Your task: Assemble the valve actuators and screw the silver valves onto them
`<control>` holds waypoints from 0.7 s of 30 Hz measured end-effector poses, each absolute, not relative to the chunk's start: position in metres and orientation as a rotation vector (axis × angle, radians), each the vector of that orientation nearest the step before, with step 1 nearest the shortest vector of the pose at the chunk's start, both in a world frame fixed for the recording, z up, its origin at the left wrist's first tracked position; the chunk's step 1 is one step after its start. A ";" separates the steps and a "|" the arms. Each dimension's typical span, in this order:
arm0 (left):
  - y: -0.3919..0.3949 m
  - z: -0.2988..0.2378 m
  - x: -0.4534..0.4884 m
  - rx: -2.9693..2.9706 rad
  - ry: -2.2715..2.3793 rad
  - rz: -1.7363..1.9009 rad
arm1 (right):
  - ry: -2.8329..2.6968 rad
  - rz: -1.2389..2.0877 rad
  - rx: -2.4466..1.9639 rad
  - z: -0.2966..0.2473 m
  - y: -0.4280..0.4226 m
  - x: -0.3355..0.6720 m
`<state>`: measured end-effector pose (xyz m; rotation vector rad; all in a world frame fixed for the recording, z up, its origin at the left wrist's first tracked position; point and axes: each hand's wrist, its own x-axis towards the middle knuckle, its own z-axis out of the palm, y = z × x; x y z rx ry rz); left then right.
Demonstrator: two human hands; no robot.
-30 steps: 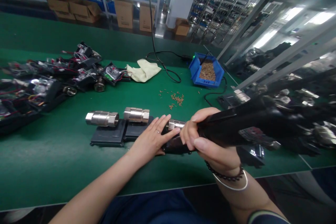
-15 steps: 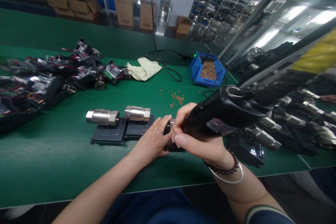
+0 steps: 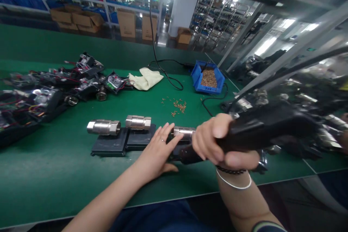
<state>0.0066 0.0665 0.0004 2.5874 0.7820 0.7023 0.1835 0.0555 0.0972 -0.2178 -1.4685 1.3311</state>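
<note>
My right hand point(image 3: 217, 143) is wrapped round a black power screwdriver point(image 3: 252, 125), now tilted nearly level, its body blurred by motion. The tool's nose points left, at the dark box with a shiny metal pipe fitting point(image 3: 184, 132) on it. My left hand point(image 3: 159, 148) lies at that box's left side, fingers stretched out and thumb apart. Left of it, two flat dark-grey boxes point(image 3: 108, 144) sit side by side, bearing metal fittings point(image 3: 103, 127) along their far edges. Part of the third box is hidden behind my hands and the tool.
Loose small screws point(image 3: 179, 106) are scattered beyond my hands. A blue bin point(image 3: 199, 86) of screws stands behind them. A cream cloth point(image 3: 145, 79) and a hanging black cable point(image 3: 153, 40) are farther back. Wired assemblies point(image 3: 87, 79) crowd the left; more metal fittings point(image 3: 304, 96) lie right.
The screwdriver has tipped from a steep slant to nearly level, and my right hand has shifted right and turned. My left thumb and fingers have spread a little. The view has tilted slightly.
</note>
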 end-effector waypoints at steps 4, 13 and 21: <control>0.032 0.036 0.009 2.272 0.786 0.835 | -1.435 1.367 0.074 0.110 0.047 0.199; 0.004 0.056 0.057 1.978 0.984 0.636 | -1.297 1.378 0.089 0.098 0.026 0.193; 0.007 0.059 0.060 1.755 0.866 0.384 | -1.154 1.465 0.166 0.087 0.023 0.194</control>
